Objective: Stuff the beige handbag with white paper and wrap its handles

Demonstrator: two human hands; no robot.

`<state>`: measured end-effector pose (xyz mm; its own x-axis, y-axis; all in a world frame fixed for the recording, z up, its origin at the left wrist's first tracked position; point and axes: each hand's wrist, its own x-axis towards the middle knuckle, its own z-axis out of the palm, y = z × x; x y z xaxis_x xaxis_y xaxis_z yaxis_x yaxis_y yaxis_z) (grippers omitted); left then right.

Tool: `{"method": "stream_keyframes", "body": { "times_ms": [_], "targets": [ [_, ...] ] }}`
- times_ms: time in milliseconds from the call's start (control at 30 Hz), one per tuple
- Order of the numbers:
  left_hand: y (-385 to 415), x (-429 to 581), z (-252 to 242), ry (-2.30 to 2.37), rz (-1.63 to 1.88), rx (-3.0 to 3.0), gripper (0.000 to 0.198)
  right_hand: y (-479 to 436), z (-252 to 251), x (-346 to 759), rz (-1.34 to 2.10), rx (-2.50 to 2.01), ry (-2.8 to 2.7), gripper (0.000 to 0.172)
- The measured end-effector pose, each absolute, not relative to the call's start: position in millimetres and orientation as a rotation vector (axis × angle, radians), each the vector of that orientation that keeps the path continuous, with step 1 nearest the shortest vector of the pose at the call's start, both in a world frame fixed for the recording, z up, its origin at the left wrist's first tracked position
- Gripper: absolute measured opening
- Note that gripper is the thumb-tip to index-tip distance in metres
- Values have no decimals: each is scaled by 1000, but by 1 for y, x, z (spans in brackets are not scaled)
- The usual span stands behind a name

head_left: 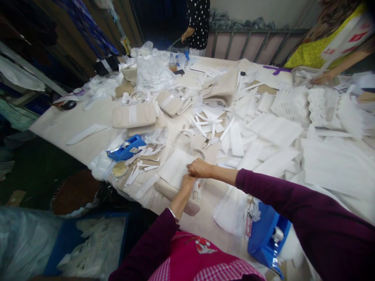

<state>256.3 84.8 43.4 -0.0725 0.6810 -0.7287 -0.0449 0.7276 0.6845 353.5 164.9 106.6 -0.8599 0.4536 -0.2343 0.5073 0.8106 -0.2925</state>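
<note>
A beige handbag [190, 206] lies on the table right in front of me, with a white sheet [175, 166] spread over it. My left hand [186, 185] rests at the bag's right part with its fingers closed. Just above it, my right hand [199, 168] is closed in a pinch, and the two hands meet. What the fingers hold is too small and hidden to make out. Beyond the hands lies a strap or handle loop [199, 153]. A clear wrapper with small red marks [198, 186] shows beside my left hand.
Blue tape dispensers stand at left [125, 148] and at lower right [265, 234]. Cardboard strips [148, 160] and a round tin [119, 168] lie left. Beige bags [134, 115] sit farther back, white padding sheets [275, 128] at right. Two other people stand across the table.
</note>
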Motion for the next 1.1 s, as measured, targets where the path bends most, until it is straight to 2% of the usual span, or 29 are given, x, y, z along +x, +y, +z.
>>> {"method": "stream_keyframes", "body": {
  "times_ms": [300,533,600,733,867,1000,1100],
  "targets": [
    [86,256,41,1475,674,516,33,150,87,400,-540,529,3092,35],
    [85,250,47,1293,752,493,16,146,65,419,-619,608,3224,39],
    [86,248,50,1218,771,491,18,145,61,425,-633,657,3252,42],
    [85,248,56,1134,795,512,28,137,60,435,-781,816,3263,46],
    [84,250,54,1172,816,549,30,128,59,436,-1013,1033,3202,41],
    [87,252,48,1227,819,604,29,124,63,428,-1112,1301,3157,51],
    [90,253,45,1252,800,649,30,113,74,418,-1190,1671,3047,54]
  ]
}}
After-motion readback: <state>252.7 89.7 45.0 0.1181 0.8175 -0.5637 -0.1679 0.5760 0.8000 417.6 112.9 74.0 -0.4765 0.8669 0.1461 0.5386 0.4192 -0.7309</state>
